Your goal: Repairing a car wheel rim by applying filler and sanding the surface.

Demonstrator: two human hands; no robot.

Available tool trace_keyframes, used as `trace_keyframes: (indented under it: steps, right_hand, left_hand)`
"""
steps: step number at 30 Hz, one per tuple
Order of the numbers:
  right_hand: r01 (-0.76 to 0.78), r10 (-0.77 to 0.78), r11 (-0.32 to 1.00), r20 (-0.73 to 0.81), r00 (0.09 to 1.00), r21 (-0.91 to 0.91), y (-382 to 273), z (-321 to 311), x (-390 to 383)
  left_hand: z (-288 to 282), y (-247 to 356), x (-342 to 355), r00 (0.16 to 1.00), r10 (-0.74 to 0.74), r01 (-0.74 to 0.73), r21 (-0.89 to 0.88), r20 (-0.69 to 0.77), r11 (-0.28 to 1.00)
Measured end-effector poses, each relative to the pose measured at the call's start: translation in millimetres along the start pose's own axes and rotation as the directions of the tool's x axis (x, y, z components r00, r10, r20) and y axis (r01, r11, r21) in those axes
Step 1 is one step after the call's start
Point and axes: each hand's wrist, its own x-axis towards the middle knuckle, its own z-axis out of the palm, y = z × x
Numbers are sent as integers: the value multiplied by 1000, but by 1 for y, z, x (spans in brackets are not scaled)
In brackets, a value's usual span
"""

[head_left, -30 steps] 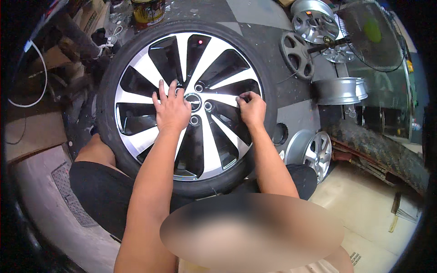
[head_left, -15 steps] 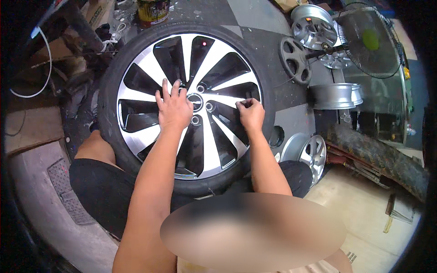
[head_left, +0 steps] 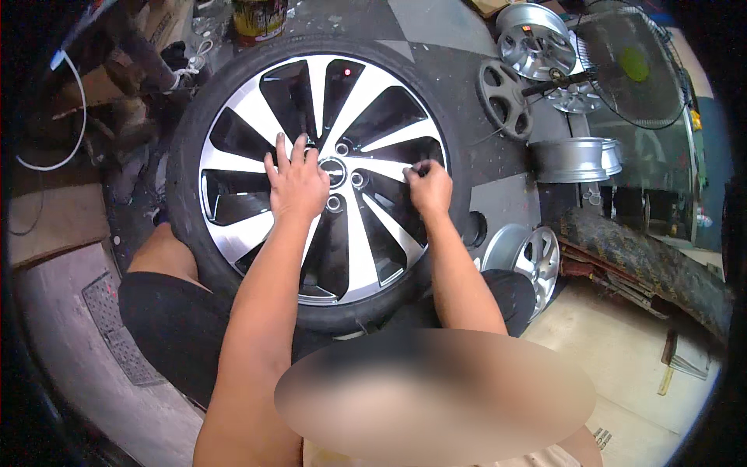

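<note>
A car wheel (head_left: 362, 257) with silver-and-black spokes lies face up in front of me, a black tyre (head_left: 191, 101) around it. My left hand (head_left: 298, 185) rests on the spokes just left of the round centre cap (head_left: 334, 173), its fingers spread and holding nothing. Over a spoke near the right side of the rim is my right hand (head_left: 429, 190). Its thumb and fingers are pinched together at the spoke's surface. Whatever lies between those fingertips is too small or hidden to name. Several bolt holes ring the centre cap.
Beyond the tyre stands a paint-smeared bucket (head_left: 261, 19). To the right are several loose silver rims (head_left: 572, 159), a grey wheel cover (head_left: 492, 97) and a fan with a wire guard (head_left: 634, 86). Another rim (head_left: 510, 253) stands by my right knee. Cluttered boxes lie far left.
My right hand has shifted very slightly on the spoke, still pinched. The left hand stays in place on the wheel. The whole view has moved a little.
</note>
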Motion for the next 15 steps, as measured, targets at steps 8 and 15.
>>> trace_keyframes:
  steps: [8,15]
  right_hand:
    - [-6,5,999,17,1000,41,7,3,5]
    - [-3,2,999,27,1000,37,1,-8,20]
  left_hand:
    - [5,2,1,999,9,-9,3,-39,1000]
    - [-2,9,4,1000,14,-14,-10,-17,1000]
